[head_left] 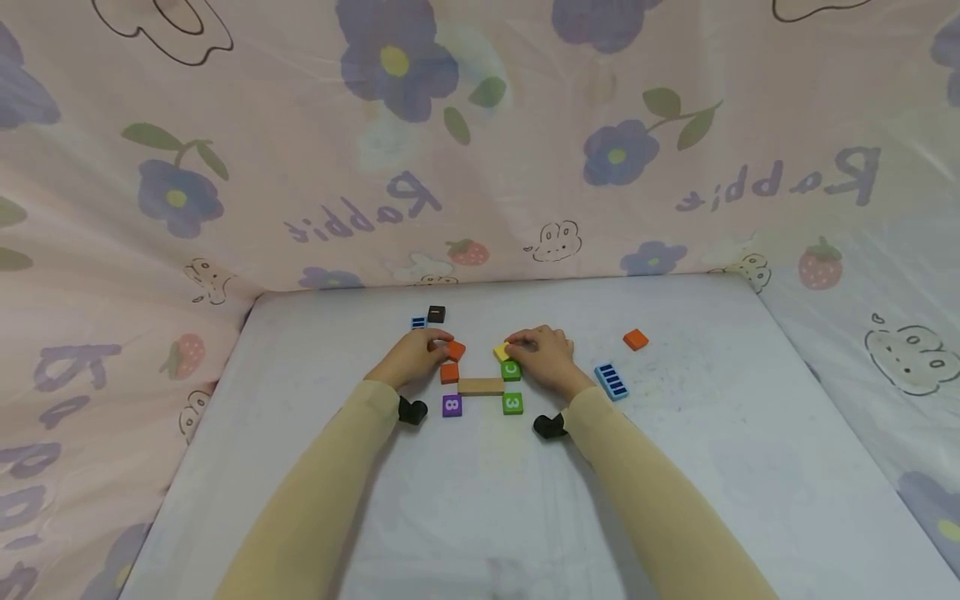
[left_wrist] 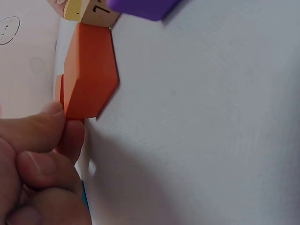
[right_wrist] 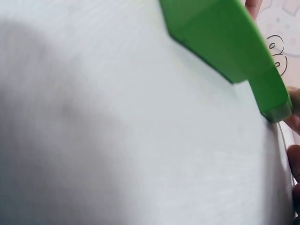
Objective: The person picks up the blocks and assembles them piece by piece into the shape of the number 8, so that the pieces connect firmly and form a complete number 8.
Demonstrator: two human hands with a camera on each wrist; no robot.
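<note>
My left hand (head_left: 414, 357) pinches an orange block (head_left: 456, 351) between thumb and fingers, its corner turned askew. Just below it lies a second orange block (head_left: 449, 372), which shows large in the left wrist view (left_wrist: 96, 70). My right hand (head_left: 545, 357) holds a yellow block (head_left: 501, 352) at its right side, directly above a green block marked C (head_left: 511, 371). Between the two columns lies a wooden plank (head_left: 481, 387). A purple block marked 8 (head_left: 452, 406) and a green block marked 3 (head_left: 513, 403) sit at its lower corners. Green blocks fill the right wrist view's top.
A black block (head_left: 437, 314) and a small blue piece (head_left: 418, 322) lie beyond my left hand. To the right are a blue piece with dark bars (head_left: 611, 382) and another orange block (head_left: 636, 339). A printed curtain (head_left: 510, 167) hangs behind the white table (head_left: 480, 500).
</note>
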